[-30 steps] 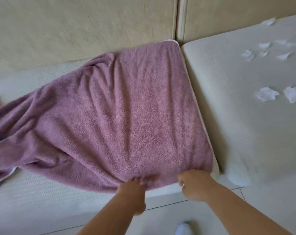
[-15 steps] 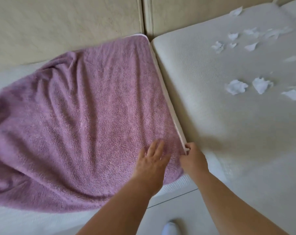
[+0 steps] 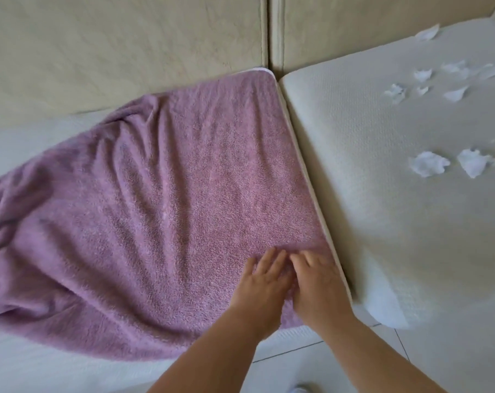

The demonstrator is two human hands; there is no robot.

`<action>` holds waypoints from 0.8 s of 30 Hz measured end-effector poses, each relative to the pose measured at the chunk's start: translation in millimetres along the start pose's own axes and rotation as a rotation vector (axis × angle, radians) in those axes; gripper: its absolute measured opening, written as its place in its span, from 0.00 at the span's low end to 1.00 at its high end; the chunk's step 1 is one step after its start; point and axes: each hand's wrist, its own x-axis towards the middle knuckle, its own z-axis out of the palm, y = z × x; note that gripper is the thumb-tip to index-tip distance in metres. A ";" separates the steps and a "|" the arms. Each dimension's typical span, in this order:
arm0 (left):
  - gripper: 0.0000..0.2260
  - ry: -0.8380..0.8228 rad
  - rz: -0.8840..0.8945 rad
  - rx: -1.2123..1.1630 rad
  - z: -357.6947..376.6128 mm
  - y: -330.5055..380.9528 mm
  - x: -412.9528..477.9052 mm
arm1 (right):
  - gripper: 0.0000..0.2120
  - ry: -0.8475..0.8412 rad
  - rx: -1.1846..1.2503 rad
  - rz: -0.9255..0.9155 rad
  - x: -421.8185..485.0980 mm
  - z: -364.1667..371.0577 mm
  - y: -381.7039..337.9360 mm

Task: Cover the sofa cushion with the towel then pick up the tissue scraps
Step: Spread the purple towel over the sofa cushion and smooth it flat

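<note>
While both hands press down on it, one purple towel lies over the sofa cushion in the left half of the frame. It is smooth toward its right edge and gathered into long folds that run off the left edge. Bare cushion shows at the upper left and along the bottom left. The left hand and the right hand rest side by side, just touching, at the lower right corner of the towel. Their palms are down, their fingers are stretched out flat on the cloth, and they hold nothing. A pale strip runs along the towel's right edge; whether it is hem or cushion I cannot tell. One second seat cushion, cream and uncovered, fills the right half of the frame. The tissue scraps lie on it, well apart from the hands. I count nine: two larger crumpled ones at mid right, six smaller ones clustered above them, and one near the top right corner. Those nearest the right edge are blurred. Two back cushions stand across the top, meeting at a seam above the towel's upper right corner. Tiled floor shows at the lower right, and one pale shoe tip sits at the bottom edge between the forearms.
</note>
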 end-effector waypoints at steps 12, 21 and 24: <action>0.19 0.125 -0.365 -0.038 25.1 -214.2 -177.8 | 0.16 -0.023 0.101 -0.134 -1.5 61.1 -226.4; 0.18 0.132 -0.586 0.001 8.2 -382.2 -305.4 | 0.16 -0.145 0.146 -0.292 21.7 108.4 -441.8; 0.15 0.128 -0.565 -0.046 9.8 -396.5 -305.1 | 0.17 -0.173 0.101 -0.309 33.0 109.6 -460.4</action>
